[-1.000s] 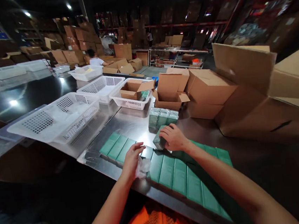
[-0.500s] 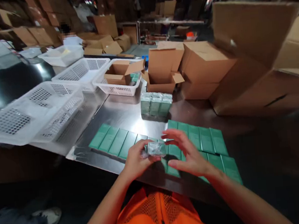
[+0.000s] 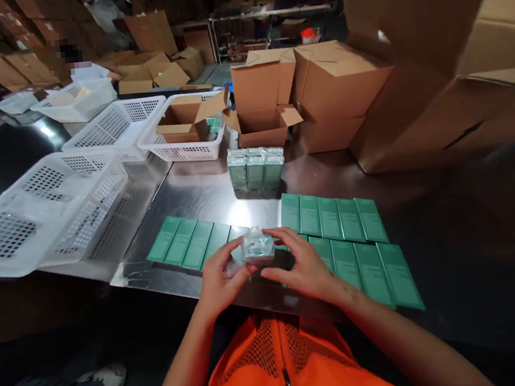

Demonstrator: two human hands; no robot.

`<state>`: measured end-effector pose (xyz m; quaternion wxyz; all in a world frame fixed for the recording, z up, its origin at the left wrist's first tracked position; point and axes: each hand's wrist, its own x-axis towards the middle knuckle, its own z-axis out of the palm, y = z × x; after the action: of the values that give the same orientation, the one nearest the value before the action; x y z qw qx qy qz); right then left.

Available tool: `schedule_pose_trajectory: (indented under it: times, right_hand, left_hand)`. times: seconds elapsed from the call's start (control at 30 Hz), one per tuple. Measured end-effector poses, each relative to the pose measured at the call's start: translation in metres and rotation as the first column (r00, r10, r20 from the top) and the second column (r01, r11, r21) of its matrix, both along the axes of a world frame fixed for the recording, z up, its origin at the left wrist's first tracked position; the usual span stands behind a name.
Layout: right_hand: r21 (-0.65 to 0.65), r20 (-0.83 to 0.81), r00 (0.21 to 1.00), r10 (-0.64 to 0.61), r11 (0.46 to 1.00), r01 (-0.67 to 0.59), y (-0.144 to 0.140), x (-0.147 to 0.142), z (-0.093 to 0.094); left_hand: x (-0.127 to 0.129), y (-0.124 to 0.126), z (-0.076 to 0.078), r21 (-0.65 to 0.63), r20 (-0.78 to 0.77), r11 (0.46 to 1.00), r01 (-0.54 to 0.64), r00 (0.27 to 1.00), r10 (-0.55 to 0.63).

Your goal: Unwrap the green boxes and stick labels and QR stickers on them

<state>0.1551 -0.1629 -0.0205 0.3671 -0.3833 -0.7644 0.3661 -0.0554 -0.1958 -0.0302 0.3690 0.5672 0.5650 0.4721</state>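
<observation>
Both hands hold one plastic-wrapped green box [image 3: 258, 247] upright over the near edge of the steel table [image 3: 212, 191]. My left hand [image 3: 222, 278] grips its left side and my right hand [image 3: 303, 264] its right side. Flat green boxes lie in a row to the left [image 3: 189, 242] and in two rows to the right [image 3: 348, 239]. A wrapped bundle of green boxes [image 3: 256, 169] stands behind, in the table's middle.
White perforated baskets [image 3: 49, 207] stand at the left; one further back [image 3: 183, 130] holds an open carton. Brown cartons [image 3: 333, 88] pile up at the back and right. A person works at the far left. My orange vest [image 3: 283, 366] fills the bottom.
My right hand picked the wrapped box up from the table and brought it toward me. Both hands now hold it upright. The view tilted down.
</observation>
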Motion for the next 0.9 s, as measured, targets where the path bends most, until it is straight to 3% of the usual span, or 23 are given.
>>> schedule_pose_trajectory:
  times: [0.13, 0.27, 0.43, 0.57, 0.73, 0.9]
  right_hand:
    - [0.065, -0.1, 0.995, -0.031, 0.997, 0.037, -0.005, -0.007, 0.006]
    - [0.057, -0.057, 0.993, -0.1, 0.993, 0.103, -0.004, -0.014, -0.009]
    - [0.0, 0.087, 0.992, -0.094, 0.996, 0.095, -0.001, -0.009, -0.014]
    - [0.034, -0.048, 0.993, -0.11, 0.993, 0.112, -0.001, -0.007, 0.005]
    - [0.077, 0.006, 1.0, -0.031, 0.997, 0.03, 0.003, 0.0, 0.025]
    - [-0.077, -0.17, 0.979, -0.114, 0.992, 0.102, 0.019, 0.011, 0.045]
  left_hand:
    - [0.006, -0.006, 0.009, 0.093, 0.053, 0.985, -0.143, 0.989, 0.139]
    - [0.011, -0.002, -0.002, 0.093, -0.072, 0.978, -0.189, 0.978, 0.196]
    - [0.004, 0.0, -0.014, -0.056, -0.202, 0.996, -0.064, 0.978, 0.051]
    - [0.005, 0.002, -0.005, -0.043, -0.16, 0.998, 0.039, 0.986, -0.045]
    - [0.012, 0.006, -0.006, -0.089, -0.209, 0.986, 0.139, 0.966, -0.154]
    - [0.01, -0.01, 0.0, 0.01, -0.22, 0.977, 0.214, 0.953, -0.207]
